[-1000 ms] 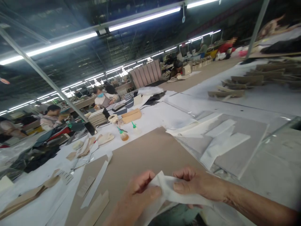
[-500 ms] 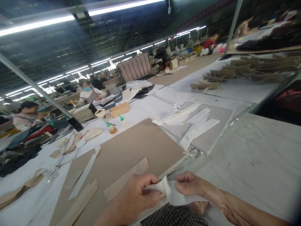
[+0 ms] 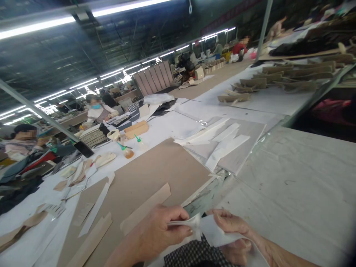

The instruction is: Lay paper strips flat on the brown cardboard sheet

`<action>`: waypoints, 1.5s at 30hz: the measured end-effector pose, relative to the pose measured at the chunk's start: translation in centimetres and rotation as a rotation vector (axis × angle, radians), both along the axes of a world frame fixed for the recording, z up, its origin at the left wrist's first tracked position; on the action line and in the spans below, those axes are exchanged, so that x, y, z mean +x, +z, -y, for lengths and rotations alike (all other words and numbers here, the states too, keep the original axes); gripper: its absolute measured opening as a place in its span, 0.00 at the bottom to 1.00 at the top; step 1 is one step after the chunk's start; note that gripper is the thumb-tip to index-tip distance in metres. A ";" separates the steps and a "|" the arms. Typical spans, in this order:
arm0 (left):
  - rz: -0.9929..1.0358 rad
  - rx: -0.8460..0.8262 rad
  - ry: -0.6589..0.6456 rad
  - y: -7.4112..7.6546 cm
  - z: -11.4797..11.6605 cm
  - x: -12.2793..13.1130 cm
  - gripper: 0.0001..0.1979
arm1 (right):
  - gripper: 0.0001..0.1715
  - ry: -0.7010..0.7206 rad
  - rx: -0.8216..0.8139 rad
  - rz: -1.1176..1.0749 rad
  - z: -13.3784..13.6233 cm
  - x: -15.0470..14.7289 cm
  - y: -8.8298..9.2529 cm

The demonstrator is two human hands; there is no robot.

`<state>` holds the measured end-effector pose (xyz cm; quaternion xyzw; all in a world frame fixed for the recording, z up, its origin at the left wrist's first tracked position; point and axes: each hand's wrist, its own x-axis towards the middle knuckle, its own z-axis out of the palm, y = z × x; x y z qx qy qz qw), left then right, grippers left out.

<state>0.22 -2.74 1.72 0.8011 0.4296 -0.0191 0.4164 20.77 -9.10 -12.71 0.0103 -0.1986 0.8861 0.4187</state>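
Low in the head view, my left hand [image 3: 154, 230] is closed, its thumb and forefinger pinching a folded white strip [image 3: 195, 223] with a raised end. Close by on the right, my right hand [image 3: 235, 228] grips another thin white strip [image 3: 211, 230], which curls down below the fingers. The two white ends face each other with a narrow dark gap between them; whether they join lower down is hidden. Under both hands shows black-and-white checked cloth [image 3: 191, 253]. A beige strip [image 3: 150, 205] lies on the brown board [image 3: 155, 167] just beyond my left hand.
White strips [image 3: 228, 150] lie on a grey board ahead. Two green-tipped bottles, one a glue-coloured bottle [image 3: 128, 152], stand farther left near a phone [image 3: 83, 149]. Curved brown pieces [image 3: 253, 83] stand at the back right. Co-workers sit across the table. A pale sheet [image 3: 300, 185] covers the right side.
The white ends, touching or overlapping before, now show a gap between them. My right hand has turned slightly, and the camera view has shifted a little to the right.
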 end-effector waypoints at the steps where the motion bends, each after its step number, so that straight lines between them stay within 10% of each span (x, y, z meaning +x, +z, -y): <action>1: -0.005 -0.004 -0.007 -0.1 -0.1 0.1 0.09 | 0.15 0.011 0.008 -0.087 0.1 -0.2 -0.3; 6: -0.069 0.050 -0.027 -1.0 -0.6 -1.0 0.08 | 0.34 0.131 0.173 -0.463 -0.3 0.8 -1.3; 9: -0.069 0.076 0.050 -1.5 -0.8 -2.3 0.10 | 0.34 -0.044 0.150 -0.556 -0.2 3.4 -0.9; 16: 0.195 -0.227 0.276 -3.6 -0.1 0.6 0.18 | 0.19 -0.651 -0.199 0.575 2.4 10.3 0.4; 26: 0.570 -0.620 0.272 -13.2 -1.0 14.7 0.27 | 0.37 -1.046 -0.331 1.129 5.9 19.1 -9.2; 34: 0.541 -0.631 0.363 -21.2 -1.9 21.0 0.23 | 0.42 -1.274 -0.518 1.136 4.4 21.3 -16.1; 45: 0.455 -0.486 0.330 -28.6 -3.3 26.9 0.18 | 0.39 -1.389 -0.584 1.126 3.3 22.5 -16.9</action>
